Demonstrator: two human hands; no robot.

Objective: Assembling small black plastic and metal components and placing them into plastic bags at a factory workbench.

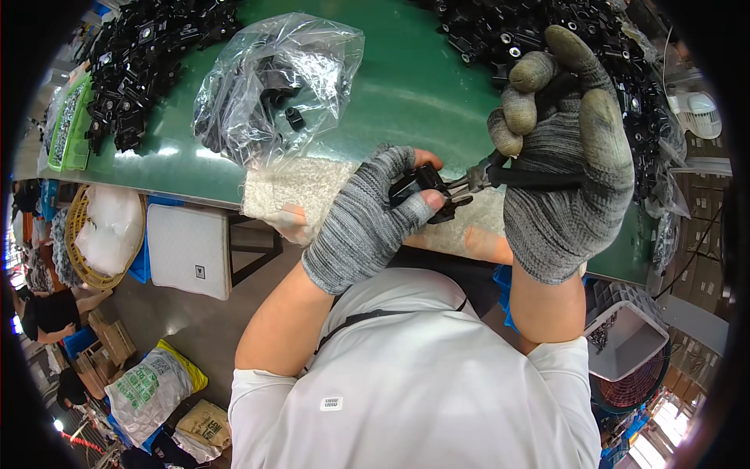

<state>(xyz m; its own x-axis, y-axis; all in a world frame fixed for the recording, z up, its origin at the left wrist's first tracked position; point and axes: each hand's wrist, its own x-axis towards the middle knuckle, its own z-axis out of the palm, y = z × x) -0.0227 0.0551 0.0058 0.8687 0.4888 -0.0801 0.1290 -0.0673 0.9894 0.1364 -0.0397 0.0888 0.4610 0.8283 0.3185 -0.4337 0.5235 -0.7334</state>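
Note:
My left hand [361,215], in a grey knitted glove with bare fingertips, grips a small black part [426,184] between thumb and fingers. In my right hand [558,187], gloved in the same grey knit with stained fingers, is a pair of pliers [539,180] with black handles. Its metal jaws point left and meet the edge of the black part; whether they grip it I cannot tell. Both hands are above a pale fleecy cloth [301,184] at the near edge of the green table [406,94]. Beyond my left hand lies a clear plastic bag [332,62] with black pieces in it.
Heaps of black parts [144,59] lie at the far left and black parts [516,39] at the far right. A green bin [74,129] of small metal pieces sits at the left edge. Below the table are a white padded seat [187,250] and a grey crate [625,359].

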